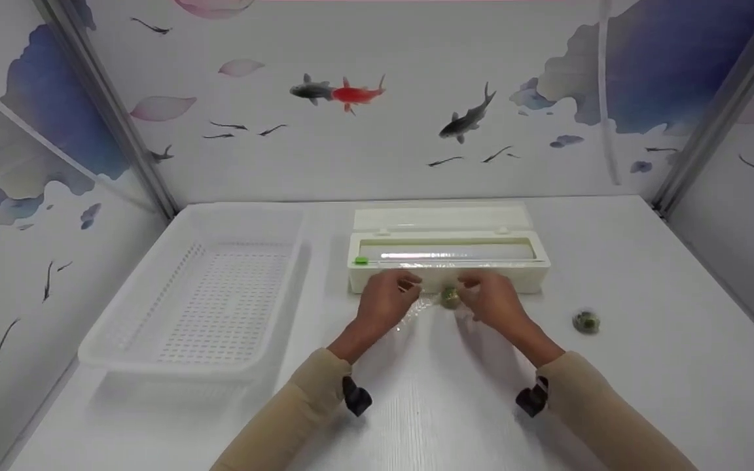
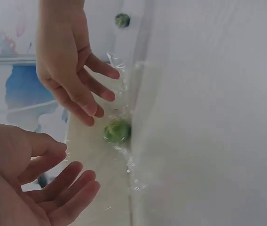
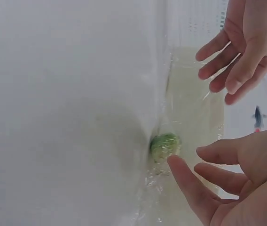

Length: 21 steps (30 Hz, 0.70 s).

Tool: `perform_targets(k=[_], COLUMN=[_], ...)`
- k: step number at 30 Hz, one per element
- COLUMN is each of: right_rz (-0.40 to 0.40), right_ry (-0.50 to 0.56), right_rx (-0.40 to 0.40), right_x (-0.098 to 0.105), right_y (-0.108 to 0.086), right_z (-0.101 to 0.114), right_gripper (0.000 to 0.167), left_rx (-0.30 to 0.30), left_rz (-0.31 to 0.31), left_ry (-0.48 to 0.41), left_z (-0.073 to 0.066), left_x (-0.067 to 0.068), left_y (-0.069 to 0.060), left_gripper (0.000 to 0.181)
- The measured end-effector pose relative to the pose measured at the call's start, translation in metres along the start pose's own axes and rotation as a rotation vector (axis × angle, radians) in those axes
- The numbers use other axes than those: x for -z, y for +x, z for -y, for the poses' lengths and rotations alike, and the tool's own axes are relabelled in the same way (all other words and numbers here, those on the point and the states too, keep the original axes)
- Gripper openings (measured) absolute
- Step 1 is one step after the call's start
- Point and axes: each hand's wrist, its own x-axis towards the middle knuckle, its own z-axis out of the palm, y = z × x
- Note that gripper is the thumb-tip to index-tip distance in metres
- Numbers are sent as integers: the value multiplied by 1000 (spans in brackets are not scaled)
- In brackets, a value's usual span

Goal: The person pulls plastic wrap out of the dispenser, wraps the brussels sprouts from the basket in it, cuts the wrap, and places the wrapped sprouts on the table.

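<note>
Head; 2 hands relaxed; 2 grn veg; 1 film box; 1 bskt

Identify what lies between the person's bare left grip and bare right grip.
In the head view, a small round green vegetable and crinkled clear plastic film lie between the left grip and right grip, in front of the cream rectangular box.
</note>
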Motion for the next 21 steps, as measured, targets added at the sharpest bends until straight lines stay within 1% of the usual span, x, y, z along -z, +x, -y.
perform_targets(k=[3,5,7,8,9,11,15,18,21], right_rz=[5,10,9,7,5,6,33,67,90], right_ry=[15,24,26,27,28,39,58,69,75], right_rx=[14,30,55,66,76,91,123,144,150], right_x=[5,8,10,11,11,11,7,4,2], right_y=[1,2,4,5,6,8,13,16,19], right_z=[12,20,27,31,34,42,54,63,70], right_gripper=[32,31,29,29,28,27,27,28,28], left_rx=[11,26,42,57,74,118,222,295,334], left_rz=[-153,-250,-316,-332,-342,-339,-296,-248,-212], left_ry=[-23,-49,-77,-93,-108,-142,-213,-267,-300], left_z=[2,4,8,11,13,19,35,47,57], left_x=[20,30,36,37,38,38,33,29,24], left_y=[-2,-2,-1,0,1,4,11,16,20], left_gripper=[17,18,23,28,35,50,79,90,96])
